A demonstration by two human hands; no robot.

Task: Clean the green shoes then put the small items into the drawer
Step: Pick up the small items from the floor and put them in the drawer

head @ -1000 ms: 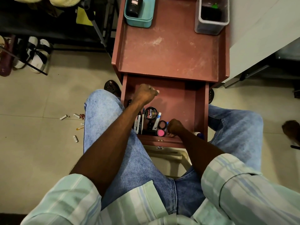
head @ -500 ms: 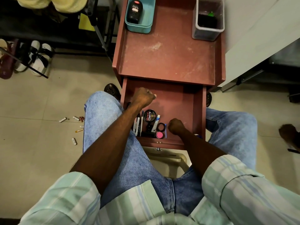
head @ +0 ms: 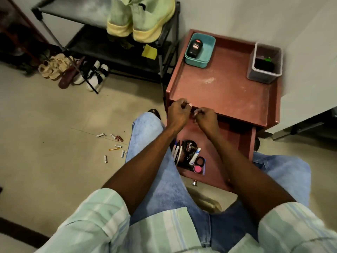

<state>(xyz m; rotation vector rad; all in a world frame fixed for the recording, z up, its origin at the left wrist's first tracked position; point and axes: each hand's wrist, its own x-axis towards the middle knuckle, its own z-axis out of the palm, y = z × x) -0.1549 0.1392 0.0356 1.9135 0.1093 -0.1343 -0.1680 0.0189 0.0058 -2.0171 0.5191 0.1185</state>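
Observation:
The pale green shoes [head: 142,21] stand on the top shelf of a black rack [head: 164,52], far left of the hands. The red cabinet's drawer [head: 246,143] is open over my lap. It holds a Cherry polish tin [head: 189,146], pens [head: 177,152], a white tube [head: 195,156], a black ring [head: 200,160] and a pink round piece [head: 197,168]. My left hand [head: 179,112] and my right hand [head: 206,117] meet fingertip to fingertip at the cabinet top's front edge, above the drawer. Their fingers are curled, and whatever may be between them is hidden.
Several small batteries [head: 116,146] lie scattered on the tiled floor left of my knee. On the cabinet top [head: 228,92] stand a teal tray [head: 206,59] with a black bottle [head: 196,47] and a grey bin [head: 265,72]. Sandals and white shoes [head: 73,72] lie under the rack.
My right hand rose out of the drawer's front and joined my left hand at the cabinet edge. The view swung left and up, bringing the rack and green shoes into sight.

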